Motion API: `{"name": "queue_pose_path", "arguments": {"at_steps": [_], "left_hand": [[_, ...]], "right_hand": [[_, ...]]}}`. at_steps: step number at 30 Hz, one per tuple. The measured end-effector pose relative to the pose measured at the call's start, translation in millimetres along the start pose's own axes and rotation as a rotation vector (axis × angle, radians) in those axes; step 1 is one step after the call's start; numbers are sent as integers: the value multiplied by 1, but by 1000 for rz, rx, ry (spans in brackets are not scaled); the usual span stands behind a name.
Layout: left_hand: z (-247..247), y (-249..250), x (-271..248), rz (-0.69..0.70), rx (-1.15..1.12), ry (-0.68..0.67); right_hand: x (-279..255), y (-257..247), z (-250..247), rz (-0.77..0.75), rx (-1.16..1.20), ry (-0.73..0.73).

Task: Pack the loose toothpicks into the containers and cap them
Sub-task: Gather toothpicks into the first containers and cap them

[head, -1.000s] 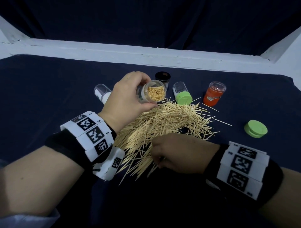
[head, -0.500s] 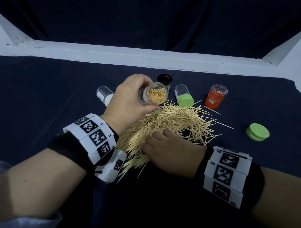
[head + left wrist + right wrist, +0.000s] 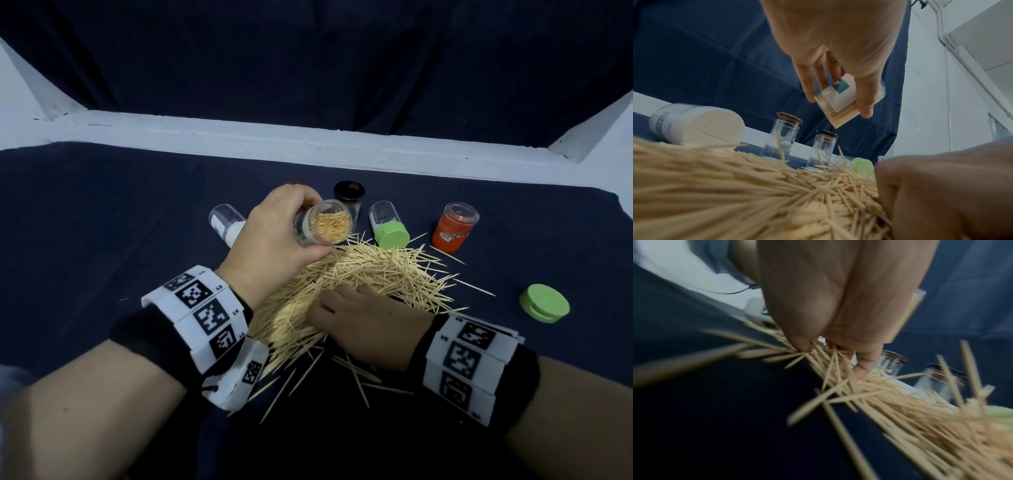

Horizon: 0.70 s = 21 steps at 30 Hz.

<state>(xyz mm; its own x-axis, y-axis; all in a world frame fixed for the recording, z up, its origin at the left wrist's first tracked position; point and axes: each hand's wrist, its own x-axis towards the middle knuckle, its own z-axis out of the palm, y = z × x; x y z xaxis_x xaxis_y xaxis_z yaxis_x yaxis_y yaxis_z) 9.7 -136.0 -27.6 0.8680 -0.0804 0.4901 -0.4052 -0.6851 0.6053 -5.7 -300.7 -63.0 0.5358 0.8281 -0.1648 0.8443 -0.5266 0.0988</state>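
Fingers (image 3: 863, 369) of your right hand (image 3: 370, 322) are curled into the near edge of the toothpicks (image 3: 370, 274), pinching a small bunch, likely so you can lift it and feed it in. The right wrist view is blurry, so how many sticks you have is hard to tell.

Your left hand (image 3: 274, 240) is wrapped round a clear jar (image 3: 329, 226) and holds it up above the far side of the pile. The jar is tipped so its open mouth faces you and your right hand. That looks like a good way to slide sticks in. It already looks close to full, with stick ends showing at the mouth.

Most of the toothpicks are not packed yet. They lie in a big heap on the table (image 3: 102, 222), with a few strays near you.

Behind the heap stand two open clear jars (image 3: 781, 139). A white-capped jar (image 3: 226, 226) and a green-capped jar (image 3: 390, 229) lie on their sides. An orange jar (image 3: 454, 228) stands further right. A loose green cap (image 3: 544, 303) waits well off to the right, maybe for the jar you hold.
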Motion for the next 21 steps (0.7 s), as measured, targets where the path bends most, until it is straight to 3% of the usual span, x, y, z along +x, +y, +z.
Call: {"name": "queue_pose_path", "arguments": {"at_steps": [6, 10, 14, 21], "left_hand": [[-4, -6, 1, -43, -28, 37], [-6, -11, 1, -67, -14, 71], [-5, -12, 3, -92, -10, 44], [-4, -13, 3, -106, -37, 15]], "right_hand": [[-10, 22, -14, 107, 206, 86], [-14, 32, -26, 292, 441, 121], [-14, 43, -38, 350, 583, 304], [-11, 56, -64, 369, 546, 371]]}}
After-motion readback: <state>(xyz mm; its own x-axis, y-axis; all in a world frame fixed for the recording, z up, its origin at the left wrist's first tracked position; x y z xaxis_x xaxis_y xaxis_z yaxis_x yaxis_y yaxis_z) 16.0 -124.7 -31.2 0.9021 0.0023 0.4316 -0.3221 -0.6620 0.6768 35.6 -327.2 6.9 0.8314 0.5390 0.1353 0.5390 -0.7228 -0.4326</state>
